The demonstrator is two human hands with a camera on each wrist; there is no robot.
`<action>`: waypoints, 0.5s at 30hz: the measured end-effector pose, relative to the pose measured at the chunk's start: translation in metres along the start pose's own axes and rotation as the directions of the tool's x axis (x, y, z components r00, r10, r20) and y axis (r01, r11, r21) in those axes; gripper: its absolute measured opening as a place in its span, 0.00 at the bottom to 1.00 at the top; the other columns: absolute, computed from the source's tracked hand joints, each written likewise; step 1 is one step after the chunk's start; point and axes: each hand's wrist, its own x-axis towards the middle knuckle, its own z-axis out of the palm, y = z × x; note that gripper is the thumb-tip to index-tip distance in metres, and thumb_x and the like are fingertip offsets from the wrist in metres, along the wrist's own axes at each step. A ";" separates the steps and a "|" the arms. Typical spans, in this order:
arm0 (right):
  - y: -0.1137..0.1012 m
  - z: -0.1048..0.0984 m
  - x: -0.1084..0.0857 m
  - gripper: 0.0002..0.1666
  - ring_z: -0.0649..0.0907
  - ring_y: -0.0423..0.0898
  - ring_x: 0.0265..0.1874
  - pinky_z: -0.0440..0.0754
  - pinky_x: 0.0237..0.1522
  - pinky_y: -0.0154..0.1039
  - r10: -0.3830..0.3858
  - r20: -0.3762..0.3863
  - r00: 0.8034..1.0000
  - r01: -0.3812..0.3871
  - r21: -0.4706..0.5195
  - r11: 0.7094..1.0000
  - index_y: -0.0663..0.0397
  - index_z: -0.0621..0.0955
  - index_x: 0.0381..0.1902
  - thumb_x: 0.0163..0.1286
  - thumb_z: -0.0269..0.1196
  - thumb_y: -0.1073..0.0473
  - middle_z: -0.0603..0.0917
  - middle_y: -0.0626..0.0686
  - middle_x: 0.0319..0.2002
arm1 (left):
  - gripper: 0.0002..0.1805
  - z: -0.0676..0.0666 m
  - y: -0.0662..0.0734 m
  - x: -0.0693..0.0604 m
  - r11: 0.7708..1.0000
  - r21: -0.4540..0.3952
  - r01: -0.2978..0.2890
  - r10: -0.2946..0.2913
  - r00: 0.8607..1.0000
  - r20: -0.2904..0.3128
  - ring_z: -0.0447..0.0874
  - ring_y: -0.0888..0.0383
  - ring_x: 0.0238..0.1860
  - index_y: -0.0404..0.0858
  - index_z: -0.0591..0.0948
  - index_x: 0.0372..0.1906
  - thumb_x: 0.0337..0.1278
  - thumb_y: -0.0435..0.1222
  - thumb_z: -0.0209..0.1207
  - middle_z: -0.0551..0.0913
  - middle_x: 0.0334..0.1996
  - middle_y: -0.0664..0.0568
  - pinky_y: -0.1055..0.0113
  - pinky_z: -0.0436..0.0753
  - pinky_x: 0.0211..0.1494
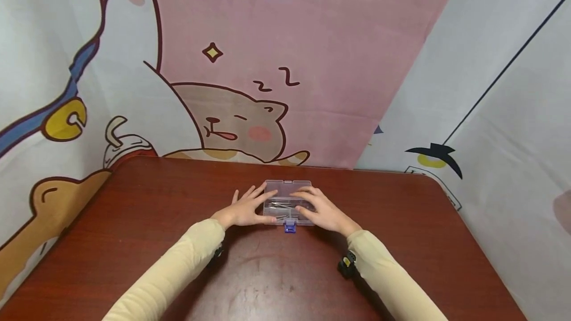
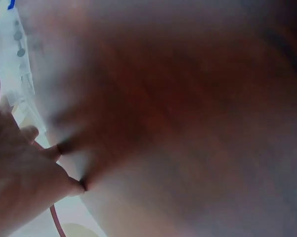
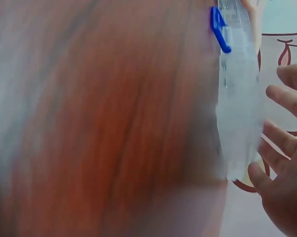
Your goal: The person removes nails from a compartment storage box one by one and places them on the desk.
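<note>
A clear plastic compartment box (image 1: 289,202) lies on the table with thin metal pieces (image 1: 281,205) inside. Its blue latch (image 1: 290,227) sticks out from the near edge. Whether the lid is raised I cannot tell. At the box's left side is my left hand (image 1: 244,210), fingers spread, thumb by the near left corner and index finger reaching over the box. My right hand (image 1: 327,210) reaches over the right side with fingers apart and slightly bent. In the right wrist view, the fingers (image 3: 286,98) are spread beside the box wall (image 3: 237,108). Exact contact is unclear.
The reddish-brown wooden table (image 1: 383,207) extends around the box on all sides. Behind it hangs a cartoon-printed cloth (image 1: 330,63). A small dark device (image 1: 347,264) is on the right wrist.
</note>
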 end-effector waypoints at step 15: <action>-0.003 0.015 0.029 0.10 0.76 0.53 0.52 0.74 0.52 0.51 0.016 -0.054 0.998 -0.008 0.158 0.987 0.58 0.88 0.42 0.66 0.62 0.67 0.80 0.61 0.49 | 0.46 0.000 -0.006 0.003 0.999 -0.049 0.005 -0.003 0.999 0.036 0.37 0.39 0.74 0.56 0.56 0.76 0.55 0.64 0.58 0.41 0.77 0.49 0.30 0.33 0.64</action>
